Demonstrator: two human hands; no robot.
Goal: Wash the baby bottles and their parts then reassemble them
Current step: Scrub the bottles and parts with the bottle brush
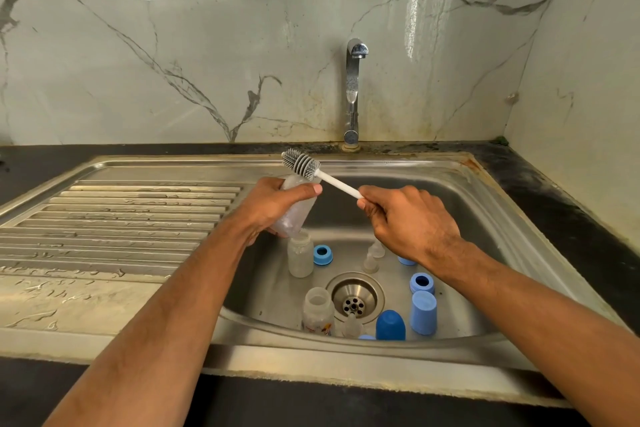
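Bottle in hand: clear baby bottle (296, 210) gripped round its body by the left hand (273, 206), thumb across the front, held tilted over the back-left part of the sink basin, its mouth toward the brush.
Left fingers: curled round the bottle; most are hidden behind it.
Right fingers: clenched on the white handle of the bottle brush (313, 172), the right hand (410, 220) above the middle of the basin.
Brush head: grey ribbed bristles just beyond the bottle's upper end, outside it, near the sink's back rim.
Basin, left side: a second clear bottle (300, 258) upright just below the held one, with a blue screw ring (322, 255) beside it.
Basin, front: a third clear bottle (318, 310) with a printed pattern by the drain (355, 298); a dark blue cap (390, 325) and a light blue cap (423, 312) to its right.
Basin, right: another blue ring (421, 282) behind the light blue cap; a third blue piece is partly hidden under the right wrist.
Basin, back of drain: clear teats (373, 255), two or so.
Sink: steel sink (346, 354) with a wet ribbed drainboard (114, 218) on the left.
Tap: chrome tap (353, 94) at the back rim.
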